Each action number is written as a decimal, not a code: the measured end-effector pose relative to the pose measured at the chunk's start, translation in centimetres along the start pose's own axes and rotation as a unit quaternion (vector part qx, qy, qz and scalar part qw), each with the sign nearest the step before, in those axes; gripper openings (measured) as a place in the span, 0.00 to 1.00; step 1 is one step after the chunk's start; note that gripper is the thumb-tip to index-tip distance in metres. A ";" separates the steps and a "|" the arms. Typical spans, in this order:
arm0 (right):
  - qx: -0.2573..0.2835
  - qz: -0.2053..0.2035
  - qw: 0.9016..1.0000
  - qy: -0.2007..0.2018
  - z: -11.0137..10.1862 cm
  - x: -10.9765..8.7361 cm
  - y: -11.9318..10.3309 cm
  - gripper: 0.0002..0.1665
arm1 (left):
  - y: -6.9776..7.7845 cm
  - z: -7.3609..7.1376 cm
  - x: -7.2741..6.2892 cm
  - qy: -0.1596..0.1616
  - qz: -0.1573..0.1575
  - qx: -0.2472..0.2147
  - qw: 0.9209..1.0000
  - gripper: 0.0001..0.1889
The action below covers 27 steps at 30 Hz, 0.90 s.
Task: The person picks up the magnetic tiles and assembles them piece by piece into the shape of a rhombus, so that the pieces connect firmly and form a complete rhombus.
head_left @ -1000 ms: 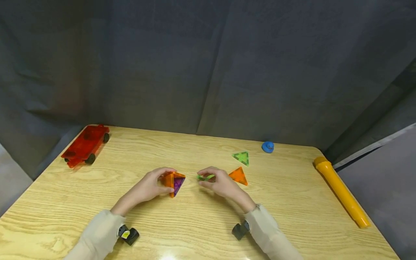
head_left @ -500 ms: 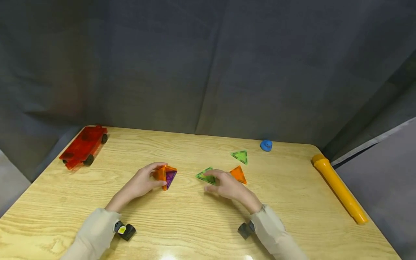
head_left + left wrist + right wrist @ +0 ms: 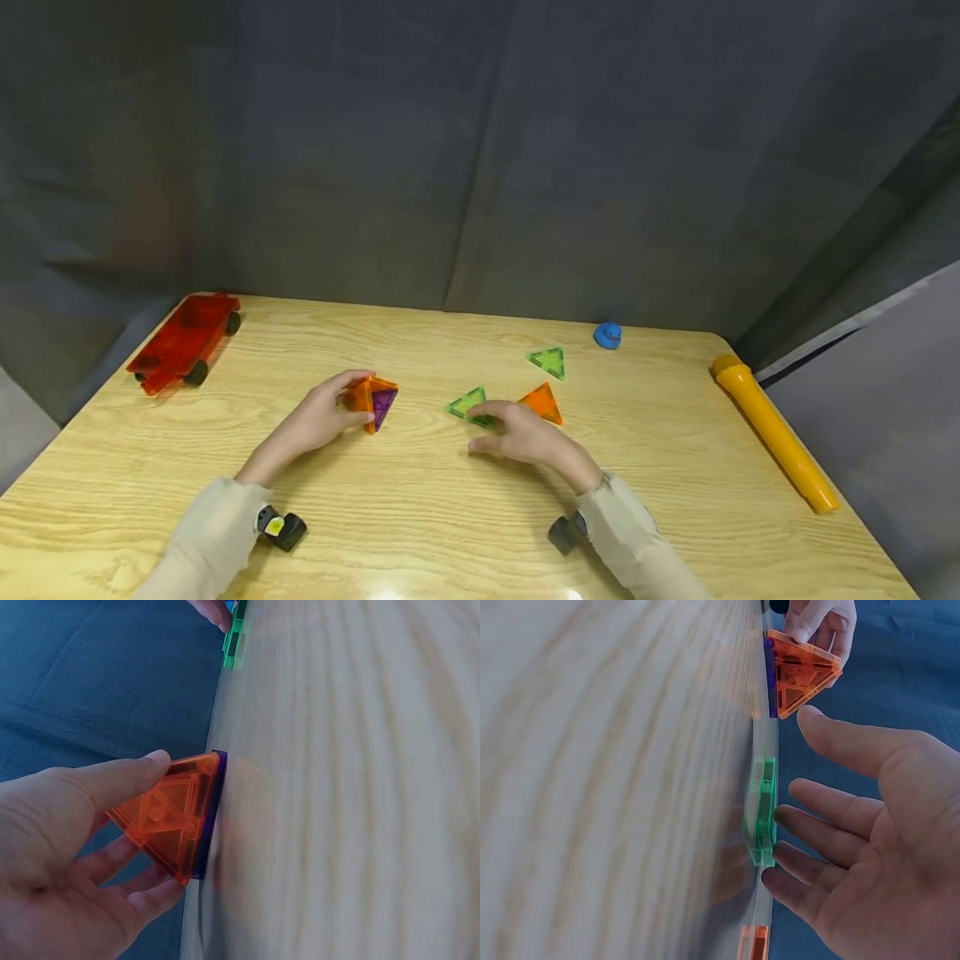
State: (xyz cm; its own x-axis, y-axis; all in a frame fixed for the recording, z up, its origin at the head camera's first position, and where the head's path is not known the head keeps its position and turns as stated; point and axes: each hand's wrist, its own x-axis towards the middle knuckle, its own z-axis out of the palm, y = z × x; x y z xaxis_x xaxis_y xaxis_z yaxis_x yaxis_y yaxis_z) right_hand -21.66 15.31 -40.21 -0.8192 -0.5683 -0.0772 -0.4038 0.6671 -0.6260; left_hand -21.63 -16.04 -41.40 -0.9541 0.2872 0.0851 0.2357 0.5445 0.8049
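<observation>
- While a dark curtain point(image 3: 480, 150) fills the background, its folds drop behind the table's far edge.
- Wooden table point(image 3: 390, 500), pale and grained, spreads beneath both hands and all the toys.
- Yellow tube point(image 3: 776, 433), wider at its far end, lies slantwise along the table's right edge.
- Red toy car point(image 3: 183, 337), see-through with dark wheels, stands at the far left corner.
- Left hand point(image 3: 318, 417) grips an orange-and-purple shape between thumb and fingers.
- Right hand point(image 3: 525, 433) is loosely spread, thumb well apart from the fingers, holding nothing; its fingertips are at a green tile's edge, though I cannot tell whether they touch it.
- Orange-and-purple shape point(image 3: 363, 398) sits on the table left of centre, its orange sides rising from a purple base.
- Near green tile point(image 3: 462, 404), a triangle, lies flat between the hands, partly covered by the right fingers.
- Orange tile point(image 3: 543, 403) lies just beyond the right hand.
- Far green tile point(image 3: 551, 362) lies behind the orange one.
- Blue duck point(image 3: 608, 335) sits near the far edge.
</observation>
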 end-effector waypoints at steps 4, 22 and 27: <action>-0.002 0.001 1.000 0.001 0.1 0.0 -0.1 0.29 | 0.0 -0.1 0.0 0.006 0.007 0.012 1.000 0.30; 0.004 -0.029 0.999 -0.040 1.5 -1.1 -1.8 0.23 | 3.0 1.0 -0.6 0.065 0.064 0.056 0.994 0.25; 0.008 -0.044 0.998 -0.048 1.7 -1.2 -2.1 0.21 | 4.0 1.5 -0.8 0.066 0.089 0.057 0.992 0.24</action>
State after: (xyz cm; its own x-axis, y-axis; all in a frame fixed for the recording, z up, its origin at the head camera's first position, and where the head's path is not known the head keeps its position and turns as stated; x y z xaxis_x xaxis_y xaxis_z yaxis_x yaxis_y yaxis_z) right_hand -19.14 13.70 -40.14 -0.7381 -0.6680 -0.0950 -0.4654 0.6060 -0.6451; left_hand -19.65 -12.87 -39.13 -0.9096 0.2860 0.3015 0.4148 0.5829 0.6987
